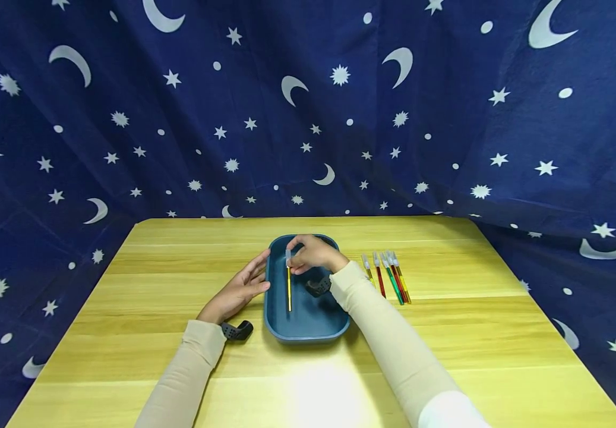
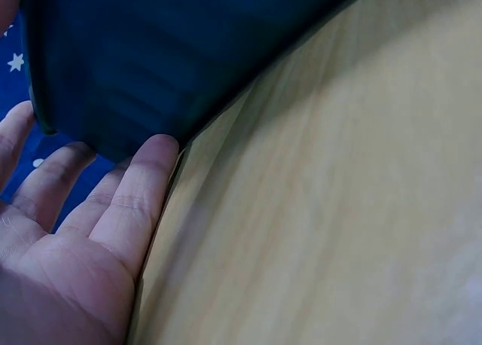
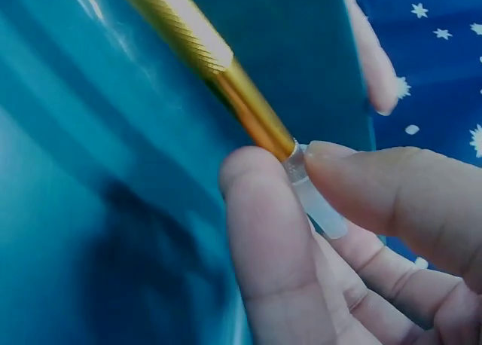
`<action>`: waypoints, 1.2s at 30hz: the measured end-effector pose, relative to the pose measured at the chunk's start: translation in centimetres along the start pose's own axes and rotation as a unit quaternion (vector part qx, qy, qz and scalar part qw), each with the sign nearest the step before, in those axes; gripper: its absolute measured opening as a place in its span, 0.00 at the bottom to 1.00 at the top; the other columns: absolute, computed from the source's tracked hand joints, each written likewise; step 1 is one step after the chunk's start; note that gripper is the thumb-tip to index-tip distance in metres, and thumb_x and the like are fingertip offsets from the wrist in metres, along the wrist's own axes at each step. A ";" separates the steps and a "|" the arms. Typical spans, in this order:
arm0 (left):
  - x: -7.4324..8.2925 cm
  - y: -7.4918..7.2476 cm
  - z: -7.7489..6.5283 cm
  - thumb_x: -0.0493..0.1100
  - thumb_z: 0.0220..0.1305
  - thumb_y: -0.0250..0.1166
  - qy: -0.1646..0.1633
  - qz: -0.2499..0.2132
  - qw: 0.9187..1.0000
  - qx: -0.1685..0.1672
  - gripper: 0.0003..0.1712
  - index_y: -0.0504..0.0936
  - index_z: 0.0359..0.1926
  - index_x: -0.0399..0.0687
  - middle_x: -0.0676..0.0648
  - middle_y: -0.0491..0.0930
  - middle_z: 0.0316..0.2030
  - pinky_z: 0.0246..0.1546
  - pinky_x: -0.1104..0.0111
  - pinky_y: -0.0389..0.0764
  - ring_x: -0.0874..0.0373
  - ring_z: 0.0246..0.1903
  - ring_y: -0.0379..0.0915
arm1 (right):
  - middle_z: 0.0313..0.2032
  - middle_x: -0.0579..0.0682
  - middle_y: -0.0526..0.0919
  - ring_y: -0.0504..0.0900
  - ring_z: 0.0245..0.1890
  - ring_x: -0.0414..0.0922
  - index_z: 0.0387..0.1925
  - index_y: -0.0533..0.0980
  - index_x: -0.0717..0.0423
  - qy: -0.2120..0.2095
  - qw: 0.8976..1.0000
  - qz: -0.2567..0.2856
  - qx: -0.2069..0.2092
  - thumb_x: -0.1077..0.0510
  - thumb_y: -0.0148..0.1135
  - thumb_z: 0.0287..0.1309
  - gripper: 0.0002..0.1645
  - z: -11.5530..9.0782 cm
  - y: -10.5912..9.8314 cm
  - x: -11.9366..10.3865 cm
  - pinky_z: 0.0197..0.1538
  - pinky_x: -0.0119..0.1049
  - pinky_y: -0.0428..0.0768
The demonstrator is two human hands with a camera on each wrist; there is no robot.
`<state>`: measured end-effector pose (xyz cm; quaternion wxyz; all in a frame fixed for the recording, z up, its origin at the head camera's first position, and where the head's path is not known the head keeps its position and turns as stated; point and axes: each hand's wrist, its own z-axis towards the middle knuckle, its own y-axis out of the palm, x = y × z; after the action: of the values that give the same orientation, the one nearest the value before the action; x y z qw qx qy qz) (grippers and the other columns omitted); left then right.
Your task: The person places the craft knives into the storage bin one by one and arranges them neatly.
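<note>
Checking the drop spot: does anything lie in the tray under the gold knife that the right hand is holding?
Nothing visible: the right hand pinches the gold knife by its clear cap, over bare floor of the blue tray.

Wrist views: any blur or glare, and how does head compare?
Left wrist: soft throughout, the blue tray wall and left hand both blurred. Right wrist: gold craft knife sharp, highlights streak the tray floor, tint is cyan. Head: wide-angle bending, with a bright glare patch on the table near edge.

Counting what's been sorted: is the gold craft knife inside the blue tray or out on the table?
Inside. The gold craft knife lies within the blue tray; the right hand pinches its clear cap end.
</note>
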<state>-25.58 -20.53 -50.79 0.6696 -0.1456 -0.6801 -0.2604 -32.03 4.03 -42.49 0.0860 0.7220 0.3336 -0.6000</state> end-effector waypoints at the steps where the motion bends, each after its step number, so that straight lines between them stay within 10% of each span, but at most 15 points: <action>1: 0.0 0.0 0.0 0.33 0.83 0.58 0.000 0.000 1.000 0.000 0.50 0.37 0.90 0.52 0.38 0.38 0.87 0.69 0.72 0.73 0.36 0.85 0.38 | 0.31 0.56 0.87 0.87 0.27 0.42 0.63 0.72 0.73 0.006 1.000 0.000 0.002 0.74 0.65 0.68 0.24 0.2 0.2 0.0 0.39 0.36 0.90; 13: 0.1 0.0 0.2 0.31 0.83 0.57 -0.007 -0.002 1.000 0.001 0.49 0.38 0.90 0.55 0.40 0.39 0.87 0.72 0.68 0.72 0.38 0.85 0.38 | 0.28 0.57 0.84 0.86 0.23 0.42 0.62 0.72 0.72 0.082 0.996 -0.032 0.002 0.76 0.67 0.67 0.25 1.9 2.3 -0.4 0.39 0.37 0.91; 23: 0.2 0.0 0.0 0.32 0.83 0.58 -0.012 0.002 1.000 0.007 0.49 0.39 0.90 0.55 0.40 0.38 0.87 0.81 0.45 0.56 0.38 0.85 0.37 | 0.31 0.62 0.88 0.88 0.24 0.44 0.63 0.74 0.72 0.092 0.995 -0.045 0.016 0.76 0.68 0.65 0.26 2.4 3.2 -0.3 0.42 0.40 0.92; 36: 0.1 0.0 0.0 0.32 0.82 0.58 -0.005 0.003 1.000 0.004 0.49 0.38 0.90 0.53 0.39 0.38 0.87 0.73 0.66 0.70 0.36 0.85 0.38 | 0.43 0.67 0.89 0.91 0.44 0.60 0.68 0.74 0.69 0.033 0.994 -0.103 -0.012 0.65 0.65 0.74 0.26 0.0 1.1 -1.8 0.46 0.44 0.91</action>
<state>-25.59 -20.56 -50.70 0.6679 -0.1456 -0.6839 -0.2549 -31.49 2.48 -41.10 0.0215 0.7023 0.4158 -0.5774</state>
